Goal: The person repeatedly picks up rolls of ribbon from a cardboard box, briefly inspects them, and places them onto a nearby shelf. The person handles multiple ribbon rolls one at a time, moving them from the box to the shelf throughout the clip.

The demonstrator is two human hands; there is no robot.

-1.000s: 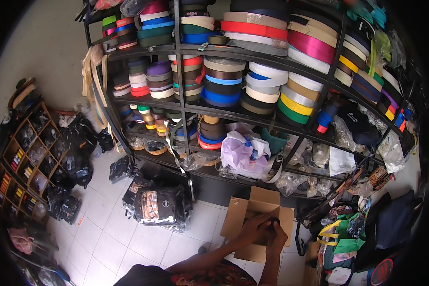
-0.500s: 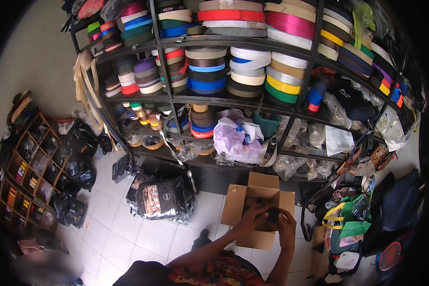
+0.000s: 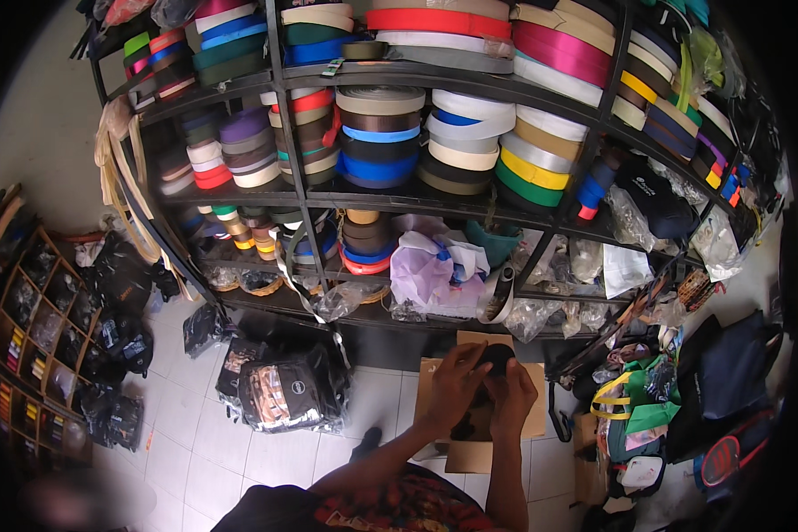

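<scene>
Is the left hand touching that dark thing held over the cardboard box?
Touching. The head view shows the left hand with its fingers closed against the dark object, the right hand gripping its other side.

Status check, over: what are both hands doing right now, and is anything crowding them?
Left hand and right hand both closed on a small black object, held up. Open cardboard box directly beneath. Shelf rack of webbing rolls ahead, apart from the hands.

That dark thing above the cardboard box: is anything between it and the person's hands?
Nothing visible. The left hand and right hand both already grip the dark item, held above the open cardboard box.
</scene>
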